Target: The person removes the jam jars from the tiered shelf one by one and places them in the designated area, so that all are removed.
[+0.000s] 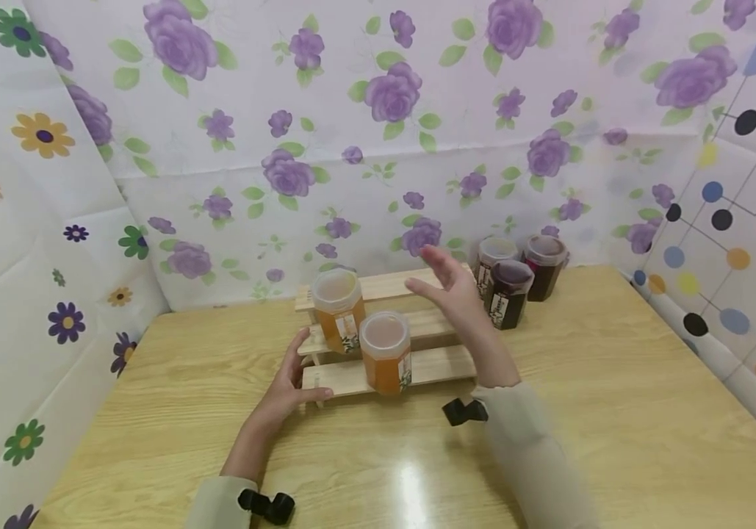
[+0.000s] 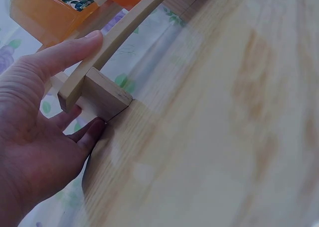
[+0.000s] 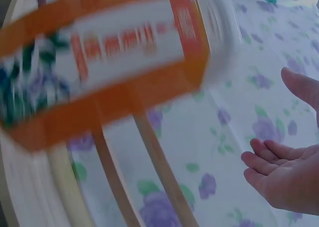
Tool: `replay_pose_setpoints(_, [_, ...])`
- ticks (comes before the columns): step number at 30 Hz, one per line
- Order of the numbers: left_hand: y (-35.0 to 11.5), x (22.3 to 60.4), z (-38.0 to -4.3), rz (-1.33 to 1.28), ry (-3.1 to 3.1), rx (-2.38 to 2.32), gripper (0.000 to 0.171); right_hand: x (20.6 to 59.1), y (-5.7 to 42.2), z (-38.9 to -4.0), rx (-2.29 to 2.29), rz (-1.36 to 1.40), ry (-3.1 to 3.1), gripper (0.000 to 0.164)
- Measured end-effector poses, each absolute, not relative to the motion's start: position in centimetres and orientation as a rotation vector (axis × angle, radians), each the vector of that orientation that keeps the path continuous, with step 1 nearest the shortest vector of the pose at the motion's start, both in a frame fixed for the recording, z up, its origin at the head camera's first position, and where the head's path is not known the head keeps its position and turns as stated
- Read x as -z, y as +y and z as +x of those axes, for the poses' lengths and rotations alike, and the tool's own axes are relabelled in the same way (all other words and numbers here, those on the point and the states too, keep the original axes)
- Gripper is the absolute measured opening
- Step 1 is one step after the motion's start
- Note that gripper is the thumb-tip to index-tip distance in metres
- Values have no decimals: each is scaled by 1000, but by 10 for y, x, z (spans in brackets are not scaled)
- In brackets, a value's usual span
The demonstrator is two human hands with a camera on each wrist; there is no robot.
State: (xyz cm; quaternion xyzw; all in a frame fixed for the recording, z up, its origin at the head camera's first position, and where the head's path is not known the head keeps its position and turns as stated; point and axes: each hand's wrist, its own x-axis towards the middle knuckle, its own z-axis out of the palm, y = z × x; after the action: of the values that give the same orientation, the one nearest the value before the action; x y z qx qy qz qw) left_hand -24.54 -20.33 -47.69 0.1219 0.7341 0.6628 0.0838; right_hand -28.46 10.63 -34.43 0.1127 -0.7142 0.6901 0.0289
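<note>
"How is the wooden rack [image 1: 444, 364] placed?"

"It is set near the back edge of the counter [image 1: 649, 382], its long axis laid roughly parallel to that edge, its lowest step turned away from it."

"And the orange jars?"

"Both are stood upright, long axes vertical and lids uppermost: the rear jar [image 1: 328, 317] on the middle step, the front jar [image 1: 378, 367] on the lowest. The front jar's label is angled toward the counter's right edge."

"What is held?"

"The rack's left end is gripped by the left hand [image 1: 283, 393], thumb laid on the lowest step. Nothing is held by the right hand [image 1: 462, 297]; its fingers are spread above the rack, near three dark jars [image 1: 508, 305] grouped by the back edge."
</note>
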Motion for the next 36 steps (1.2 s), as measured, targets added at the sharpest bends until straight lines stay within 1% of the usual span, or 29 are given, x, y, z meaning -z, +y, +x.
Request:
replay_pose_setpoints(9, [-202, 481, -246, 390, 2170, -2018, 115, 332, 51, -271, -2268, 490, -2050, 74])
replay_pose_setpoints(17, [-201, 482, -244, 359, 2200, -1997, 115, 338, 21, -270, -2217, 561, -2112, 80])
replay_pose_setpoints(26, [-205, 478, -245, 368, 2202, -2010, 115, 340, 9, -273, -2116, 600, -2287, 88])
replay_pose_setpoints(31, [-206, 478, -245, 358, 2214, -1996, 114, 339, 7, -272, -2017, 607, -2390, 87])
replay_pose_setpoints(36, [-205, 478, -245, 341, 2222, -1966, 113, 338, 6, -274, -1964, 560, -2447, 89])
